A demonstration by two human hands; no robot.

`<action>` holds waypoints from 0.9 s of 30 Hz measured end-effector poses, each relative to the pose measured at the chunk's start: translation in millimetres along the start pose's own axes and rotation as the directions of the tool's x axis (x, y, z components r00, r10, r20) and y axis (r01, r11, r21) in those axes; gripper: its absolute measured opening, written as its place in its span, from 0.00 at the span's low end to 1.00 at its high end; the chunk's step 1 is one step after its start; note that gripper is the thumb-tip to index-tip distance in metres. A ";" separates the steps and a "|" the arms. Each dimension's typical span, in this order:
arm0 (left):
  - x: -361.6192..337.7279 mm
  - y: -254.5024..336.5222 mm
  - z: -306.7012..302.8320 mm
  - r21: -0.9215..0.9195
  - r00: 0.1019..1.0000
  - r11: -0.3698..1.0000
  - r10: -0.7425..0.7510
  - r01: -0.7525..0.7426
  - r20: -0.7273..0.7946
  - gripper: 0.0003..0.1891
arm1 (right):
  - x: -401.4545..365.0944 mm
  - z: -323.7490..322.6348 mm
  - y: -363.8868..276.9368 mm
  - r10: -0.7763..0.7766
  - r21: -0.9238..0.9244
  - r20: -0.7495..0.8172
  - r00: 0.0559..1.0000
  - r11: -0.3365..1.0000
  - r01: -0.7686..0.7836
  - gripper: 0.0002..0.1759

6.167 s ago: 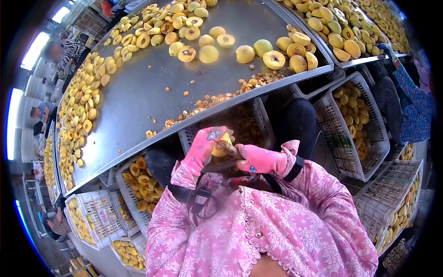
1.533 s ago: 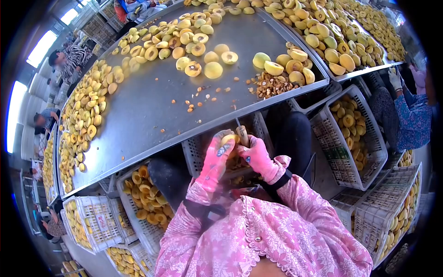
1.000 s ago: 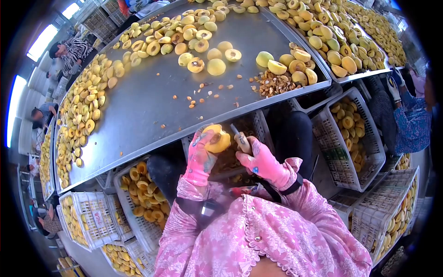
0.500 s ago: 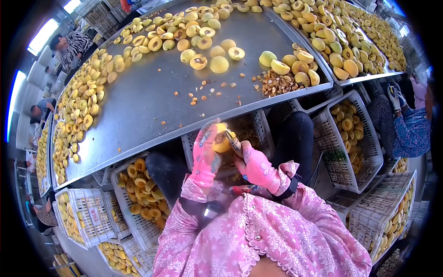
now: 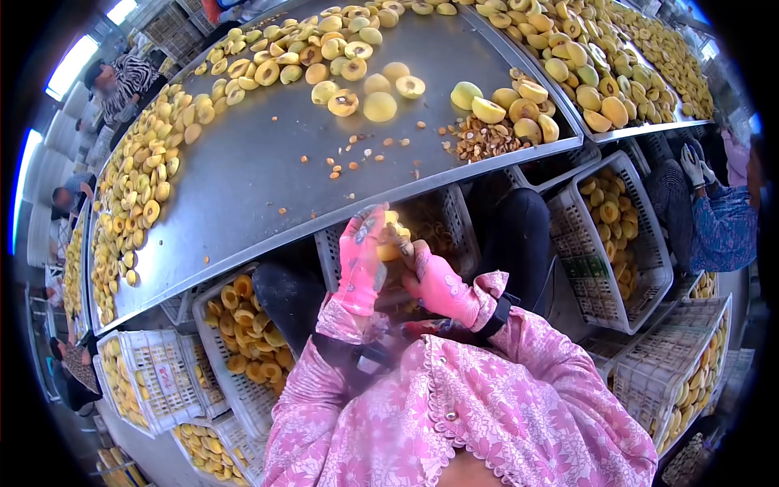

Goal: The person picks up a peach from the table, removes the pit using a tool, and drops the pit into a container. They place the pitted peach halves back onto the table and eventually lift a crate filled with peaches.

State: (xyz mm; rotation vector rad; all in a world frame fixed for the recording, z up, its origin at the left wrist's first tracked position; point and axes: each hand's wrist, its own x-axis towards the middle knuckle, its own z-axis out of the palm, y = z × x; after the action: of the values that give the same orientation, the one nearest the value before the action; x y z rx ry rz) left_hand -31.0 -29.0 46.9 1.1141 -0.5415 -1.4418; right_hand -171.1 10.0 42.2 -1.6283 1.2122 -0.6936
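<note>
1. Presently, the yellow fruit (image 5: 389, 250) is up in front of my body, just off the near edge of the bench and above a crate (image 5: 466, 231).
2. My left hand (image 5: 359, 264) has its gloved fingers curled around the fruit's left side.
3. My right hand (image 5: 442, 284) is closed around a small tool (image 5: 408, 253), its end against the fruit; from here I can't make out the tip.
4. Ahead of me, the metal bench (image 5: 235, 191) carries loose halves (image 5: 380, 106), some cut side up, with a heap of pits (image 5: 479, 141) near its right corner and more pits scattered towards the middle.
5. Beside my left leg I have a crate of hollowed halves (image 5: 253, 337); a tilted white crate (image 5: 599, 272), also holding fruit, lies beyond my right leg.
6. Far right, a person in a blue patterned top (image 5: 725, 231) sits with gloved hands close together.
</note>
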 end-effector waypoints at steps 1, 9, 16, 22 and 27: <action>2.1 2.0 -1.6 0.049 1.000 0.999 -0.013 0.013 -0.001 0.14 | 0.4 -1.2 -0.6 0.019 0.027 0.026 0.999 0.999 -0.020 0.14; 19.8 2.5 -15.7 0.245 0.998 0.969 -0.032 0.016 0.060 0.14 | 13.4 5.3 16.7 0.000 0.091 0.068 0.998 0.996 -0.006 0.12; 16.6 6.0 -4.5 0.136 1.000 0.990 -0.018 0.021 -0.024 0.15 | 20.8 -7.1 -6.4 0.150 0.291 0.256 0.955 0.930 -0.225 0.15; 27.5 5.6 -22.3 0.327 0.989 0.944 -0.081 0.037 0.123 0.14 | 26.4 10.4 25.5 -0.022 0.191 0.185 0.983 0.982 -0.013 0.11; 29.4 -5.1 -20.1 0.180 0.993 0.982 -0.072 0.053 0.098 0.15 | 24.3 -11.7 -1.7 0.176 0.549 0.606 0.776 0.613 -0.568 0.06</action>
State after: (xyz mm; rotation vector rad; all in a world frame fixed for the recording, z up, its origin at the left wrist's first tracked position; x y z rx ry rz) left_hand -12.5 -50.0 24.4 1.2095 -0.7254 -1.5352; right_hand -172.0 -16.7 45.9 -0.7495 0.7153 -0.3379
